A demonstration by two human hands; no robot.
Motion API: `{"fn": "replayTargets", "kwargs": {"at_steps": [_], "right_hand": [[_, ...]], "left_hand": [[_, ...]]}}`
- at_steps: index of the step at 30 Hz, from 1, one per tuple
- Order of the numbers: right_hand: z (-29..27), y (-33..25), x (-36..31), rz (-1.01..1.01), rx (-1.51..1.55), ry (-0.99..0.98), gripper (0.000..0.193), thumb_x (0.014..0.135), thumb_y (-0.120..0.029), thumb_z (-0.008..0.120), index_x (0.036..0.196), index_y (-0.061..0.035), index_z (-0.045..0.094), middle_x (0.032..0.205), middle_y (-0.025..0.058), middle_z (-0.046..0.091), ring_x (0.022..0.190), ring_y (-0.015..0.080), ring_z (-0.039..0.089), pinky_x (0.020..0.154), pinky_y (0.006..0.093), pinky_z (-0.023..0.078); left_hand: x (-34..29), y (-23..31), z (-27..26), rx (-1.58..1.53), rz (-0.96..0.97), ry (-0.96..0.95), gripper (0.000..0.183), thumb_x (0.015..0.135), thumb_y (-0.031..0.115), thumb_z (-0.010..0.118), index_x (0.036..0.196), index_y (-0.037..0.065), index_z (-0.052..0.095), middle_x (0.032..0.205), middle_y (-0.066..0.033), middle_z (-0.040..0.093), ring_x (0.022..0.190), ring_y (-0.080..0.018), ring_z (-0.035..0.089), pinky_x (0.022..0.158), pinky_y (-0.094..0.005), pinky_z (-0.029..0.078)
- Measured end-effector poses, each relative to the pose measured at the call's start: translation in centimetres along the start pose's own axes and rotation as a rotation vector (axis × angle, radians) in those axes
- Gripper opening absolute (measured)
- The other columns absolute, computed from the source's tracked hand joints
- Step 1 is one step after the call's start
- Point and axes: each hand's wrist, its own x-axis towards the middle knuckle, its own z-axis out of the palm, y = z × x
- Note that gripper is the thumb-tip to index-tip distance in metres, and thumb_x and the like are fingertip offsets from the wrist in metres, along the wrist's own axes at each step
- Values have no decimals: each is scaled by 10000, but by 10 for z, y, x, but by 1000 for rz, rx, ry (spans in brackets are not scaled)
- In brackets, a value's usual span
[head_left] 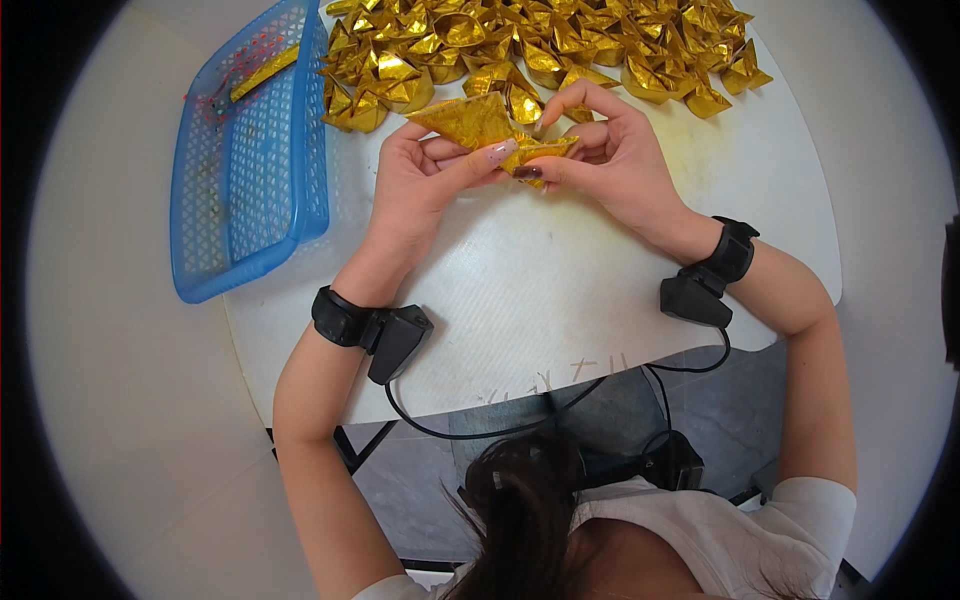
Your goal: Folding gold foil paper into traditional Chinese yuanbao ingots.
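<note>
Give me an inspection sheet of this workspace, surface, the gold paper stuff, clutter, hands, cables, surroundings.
Surface: white table, round-edged, faintly stained near the pile.
Job's things: gold paper piece, partly folded, held above the table; pile of folded gold paper pieces along the far edge.
Clutter: blue plastic basket at the left, overhanging the table edge, a gold strip inside.
Hands: left hand and right hand both pinch the gold paper piece; each wrist wears a black band with a device.
Cables: black cable runs from the wrist devices below the near table edge.
Surroundings: pale floor.
</note>
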Motion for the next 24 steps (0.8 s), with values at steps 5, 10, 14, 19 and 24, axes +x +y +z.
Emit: {"fn": "replayTargets", "kwargs": {"at_steps": [5,10,14,19,24], "right_hand": [[2,-1,0,-6,4,-10,329,787,-75,725,1046,-87,523,730,38,670,683,60,627,594,192,450],[3,4,1,-19,-79,-22,334,782,-61,705,1076,-63,545,840,35,664,731,74,630,640,207,478],[2,4,1,-62,-111,3,262,779,-58,699,1023,-39,605,852,35,667,778,77,620,672,216,482],[3,-1,0,-91,-113,58,146,780,-20,674,925,-21,693,852,40,676,811,90,610,746,237,482],[-2,-1,0,-214,-211,81,150,747,11,671,872,-51,726,939,67,666,890,142,612,833,261,474]], "left_hand": [[0,0,0,2,-7,-1,326,819,-2,674,1122,-23,555,1001,-142,678,879,-169,669,760,-262,559],[1,-1,1,10,25,-1,340,798,-16,694,1111,-25,564,1035,-119,661,903,-163,659,765,-260,556],[0,-3,-2,23,31,-24,367,804,-28,674,1143,-6,534,1094,-91,628,957,-157,627,852,-308,530],[-1,-1,-4,25,25,-154,363,774,-118,612,1106,11,539,1172,-93,579,1097,-181,565,916,-329,490],[3,-2,-2,-222,-3,-99,224,866,15,572,1090,28,560,1095,-62,609,1043,-160,582,899,-305,494]]}}
